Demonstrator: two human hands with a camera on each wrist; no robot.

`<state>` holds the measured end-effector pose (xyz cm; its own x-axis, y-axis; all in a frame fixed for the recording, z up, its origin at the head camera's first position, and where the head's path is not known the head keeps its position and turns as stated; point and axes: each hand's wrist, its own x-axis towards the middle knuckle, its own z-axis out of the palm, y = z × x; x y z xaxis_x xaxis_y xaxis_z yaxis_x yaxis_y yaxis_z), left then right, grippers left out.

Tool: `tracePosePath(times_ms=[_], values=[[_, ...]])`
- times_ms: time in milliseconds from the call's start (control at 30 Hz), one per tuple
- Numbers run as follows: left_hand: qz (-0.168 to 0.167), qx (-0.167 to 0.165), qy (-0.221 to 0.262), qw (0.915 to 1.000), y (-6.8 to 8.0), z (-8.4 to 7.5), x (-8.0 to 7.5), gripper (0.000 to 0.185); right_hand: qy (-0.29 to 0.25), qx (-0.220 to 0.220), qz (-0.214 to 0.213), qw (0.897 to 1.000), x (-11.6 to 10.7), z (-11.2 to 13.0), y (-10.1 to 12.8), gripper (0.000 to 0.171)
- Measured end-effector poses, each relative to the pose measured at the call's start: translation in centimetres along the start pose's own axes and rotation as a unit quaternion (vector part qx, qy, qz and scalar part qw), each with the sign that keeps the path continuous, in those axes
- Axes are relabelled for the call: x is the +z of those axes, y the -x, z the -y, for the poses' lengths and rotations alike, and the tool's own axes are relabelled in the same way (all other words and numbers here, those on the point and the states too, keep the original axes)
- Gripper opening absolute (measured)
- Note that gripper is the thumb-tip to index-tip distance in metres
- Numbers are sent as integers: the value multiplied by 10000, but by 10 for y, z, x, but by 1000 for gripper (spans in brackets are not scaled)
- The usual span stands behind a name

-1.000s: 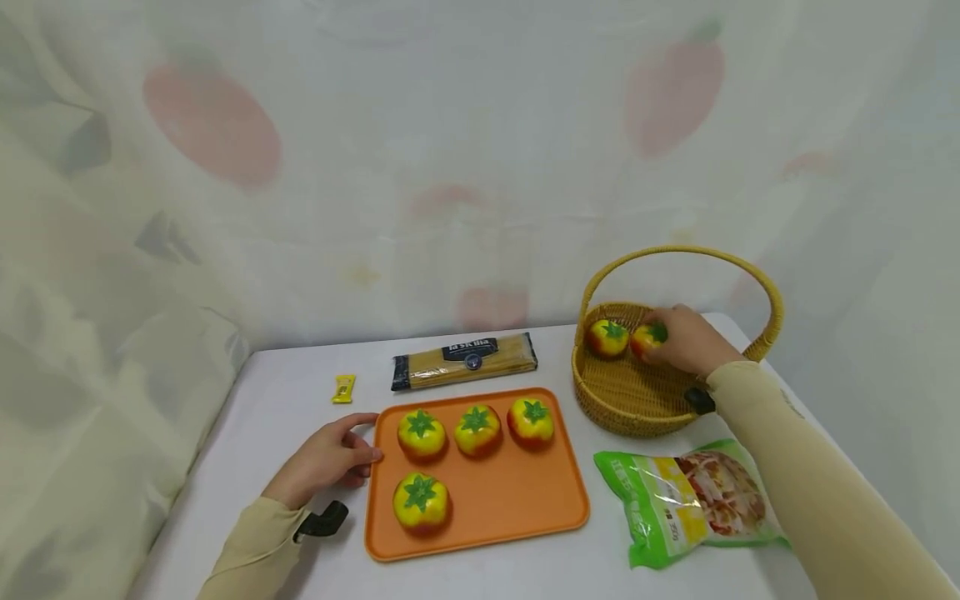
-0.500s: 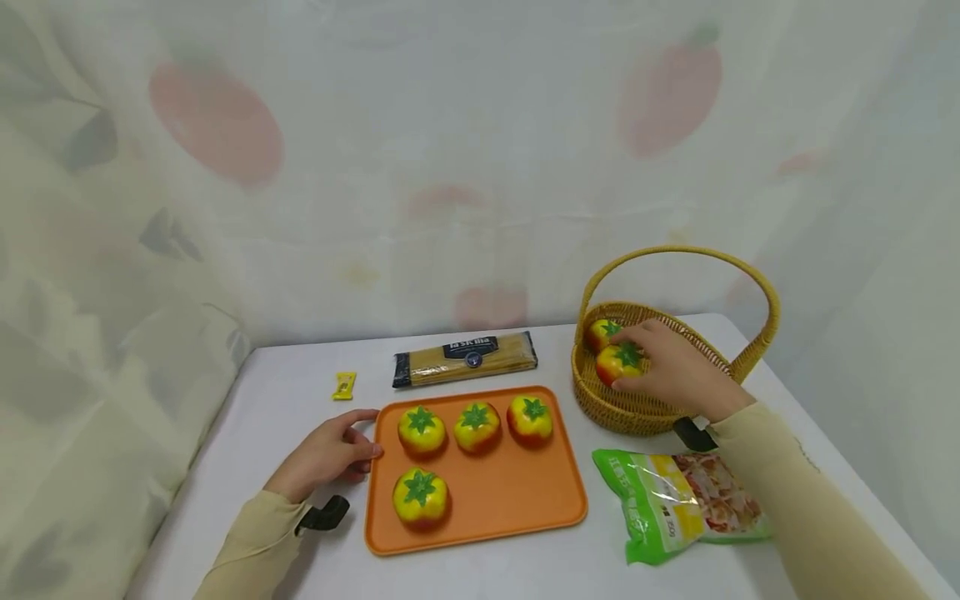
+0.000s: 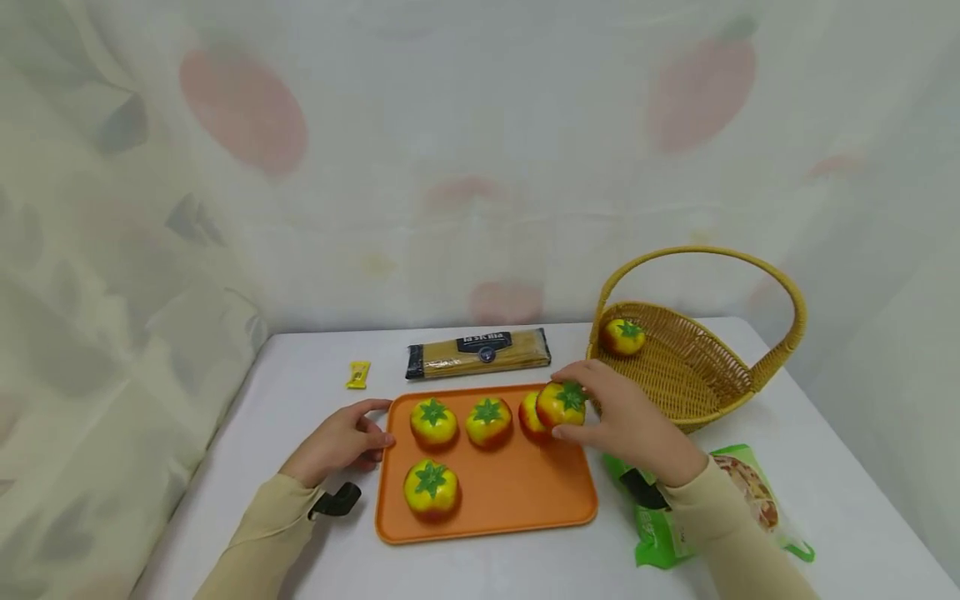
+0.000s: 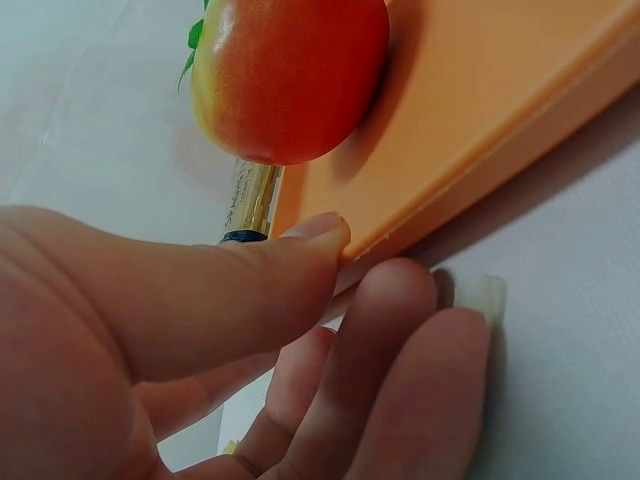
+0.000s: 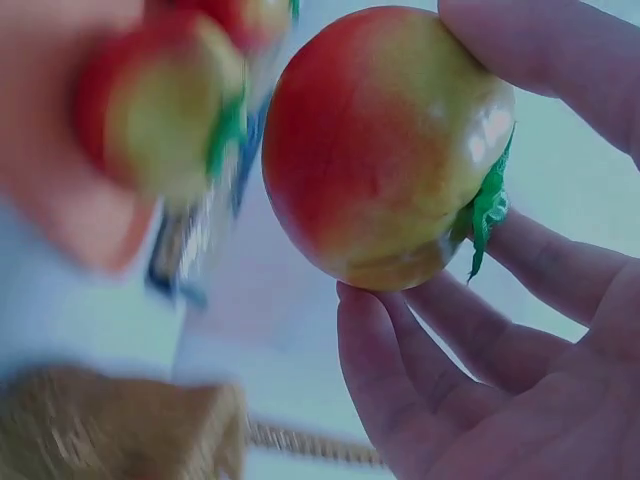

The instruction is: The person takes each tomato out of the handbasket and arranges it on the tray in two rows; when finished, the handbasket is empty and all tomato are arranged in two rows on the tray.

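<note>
I am midway through carrying a tomato (image 3: 562, 403) from the basket (image 3: 678, 375) to the tray (image 3: 517, 500): my right hand (image 3: 626, 421) holds it with fingers (image 5: 560, 260) curled round it, just above the tray's 1 o'clock corner, overlapping the tomato already there (image 3: 528, 414). My judgement is that the next move calls for lowering it onto a bare patch, most likely toward 5 o'clock, without knocking its neighbour. My left hand (image 3: 339, 442) rests on the counter (image 3: 300, 392) at the tray's 9 o'clock edge, thumb and fingers loosely touching the rim. Counting: six tomatoes in all, four on the tray, one in my grip, one left in the basket; one tray, one basket, one pack of spaghetti (image 3: 480, 352) at 12 o'clock, one green bag (image 3: 742, 500), one small yellow packet (image 3: 358, 374)
</note>
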<state>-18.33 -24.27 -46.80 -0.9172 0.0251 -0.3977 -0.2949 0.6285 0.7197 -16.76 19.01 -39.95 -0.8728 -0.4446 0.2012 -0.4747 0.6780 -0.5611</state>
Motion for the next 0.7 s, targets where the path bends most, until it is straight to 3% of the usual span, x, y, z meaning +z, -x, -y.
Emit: tracePosePath(times_ms=[267, 467, 700], values=[[-2, -2, -19, 10000, 0, -2, 0, 68, -244, 106, 513, 9983, 42, 26, 4, 62], [-3, 65, 9, 10000, 1, -3, 0, 67, -537, -25, 748, 9957, 59, 33, 5, 62], [18, -29, 69, 10000, 2, -3, 0, 67, -526, -33, 1035, 9932, 74, 39, 4, 63]])
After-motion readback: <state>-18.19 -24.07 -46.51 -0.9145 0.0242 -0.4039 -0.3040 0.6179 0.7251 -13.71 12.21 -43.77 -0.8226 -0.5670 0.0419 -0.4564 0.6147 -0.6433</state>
